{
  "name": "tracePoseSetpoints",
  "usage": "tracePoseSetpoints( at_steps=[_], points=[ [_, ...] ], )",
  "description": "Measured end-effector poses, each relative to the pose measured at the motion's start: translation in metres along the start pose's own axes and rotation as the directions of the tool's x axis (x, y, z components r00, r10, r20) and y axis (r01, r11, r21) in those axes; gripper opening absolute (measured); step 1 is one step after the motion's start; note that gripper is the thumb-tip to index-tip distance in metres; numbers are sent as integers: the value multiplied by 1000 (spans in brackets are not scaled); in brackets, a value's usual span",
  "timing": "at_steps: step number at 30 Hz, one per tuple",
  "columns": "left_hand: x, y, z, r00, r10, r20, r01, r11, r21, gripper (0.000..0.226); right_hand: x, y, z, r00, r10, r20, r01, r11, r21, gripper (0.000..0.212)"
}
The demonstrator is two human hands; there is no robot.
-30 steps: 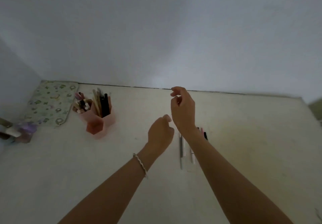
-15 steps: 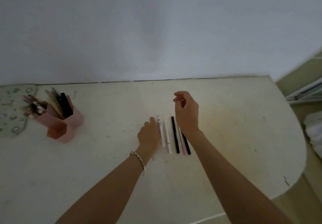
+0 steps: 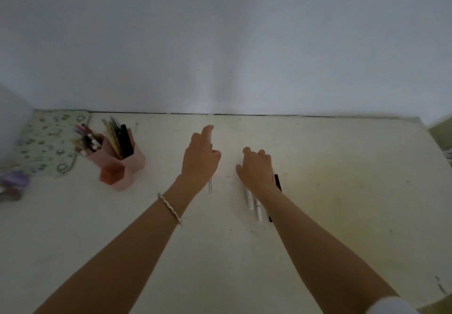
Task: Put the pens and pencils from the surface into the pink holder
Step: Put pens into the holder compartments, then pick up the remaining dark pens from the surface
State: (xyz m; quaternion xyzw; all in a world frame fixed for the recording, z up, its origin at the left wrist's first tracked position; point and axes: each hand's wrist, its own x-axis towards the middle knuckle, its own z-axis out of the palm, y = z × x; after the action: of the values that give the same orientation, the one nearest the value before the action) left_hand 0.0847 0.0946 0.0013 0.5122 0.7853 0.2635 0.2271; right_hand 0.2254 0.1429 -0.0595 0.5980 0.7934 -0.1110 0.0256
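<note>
Change: Half a second ago the right hand [image 3: 256, 167] was raised above the row of pens. Now it is lowered onto them, palm down. The left hand [image 3: 201, 159] has shifted towards the desk's left side, and a slim grey pen [image 3: 210, 187] has left the row with it.
Meaning for the task: Collection looks to be beginning, with the grey pen likely the first to go to the holder.
Left hand: Its thumb and curled fingers appear to clasp the grey pen and its index finger points straight ahead. A bracelet [image 3: 170, 208] circles the wrist.
Right hand: Its bent fingers cover the pens. I cannot tell whether it grasps any.
Pens on the desk: Two white pens [image 3: 250, 198] and a black pen [image 3: 277, 183] stick out from under the right hand, near the middle of the desk [image 3: 342, 191].
Pink holder: The pink holder [image 3: 122, 167] stands towards the far left corner, well apart from both hands. One rear compartment holds pink and white-tipped pens. The other holds pencils and black pens. Nothing shows above the front compartment.
Elsewhere: A patterned mat [image 3: 49, 140] lies in the far left corner, and a blurred purple object [image 3: 14, 179] sits at the left edge.
</note>
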Motion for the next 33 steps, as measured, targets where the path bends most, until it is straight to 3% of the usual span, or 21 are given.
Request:
tracePoseSetpoints(
  at_steps=[2,3,5,7,10,13,17,21,24,28,33],
  points=[
    [-1,-6,-12,999,-11,-40,10,1000,-28,61,5,-8,10,999,-16,38,19,997,-68,33],
    [0,-9,-20,997,-23,-69,20,999,-47,63,10,-13,12,999,-13,50,14,1000,-23,33],
    [4,-20,-41,991,-46,-129,36,996,-78,71,19,-27,4,998,37,44,-48,956,290,29],
    [10,-30,-68,981,-73,-177,59,995,-83,75,27,-48,-18,997,76,22,-73,779,623,22],
    [18,-49,-115,944,-132,-301,97,987,-128,70,29,-90,-54,993,54,-107,57,569,821,10],
    [19,-75,-150,886,-113,-449,37,984,-175,67,28,-128,-80,971,36,-235,189,478,858,3],
    [13,-104,-164,853,-8,-522,-59,992,-111,62,24,-157,-96,945,5,-326,291,438,851,7],
    [15,-125,-153,868,169,-466,-116,983,140,43,20,-171,-98,931,-22,-365,331,477,814,11],
    [18,-141,-146,826,312,-469,-72,884,462,32,15,-177,-98,914,-17,-405,362,484,796,12],
    [12,-144,-162,748,262,-609,-7,922,387,40,9,-192,-98,889,-55,-454,423,475,772,12],
    [7,-144,-176,755,202,-624,-21,958,286,48,4,-217,-74,894,-180,-411,440,528,726,10]
  ],
)
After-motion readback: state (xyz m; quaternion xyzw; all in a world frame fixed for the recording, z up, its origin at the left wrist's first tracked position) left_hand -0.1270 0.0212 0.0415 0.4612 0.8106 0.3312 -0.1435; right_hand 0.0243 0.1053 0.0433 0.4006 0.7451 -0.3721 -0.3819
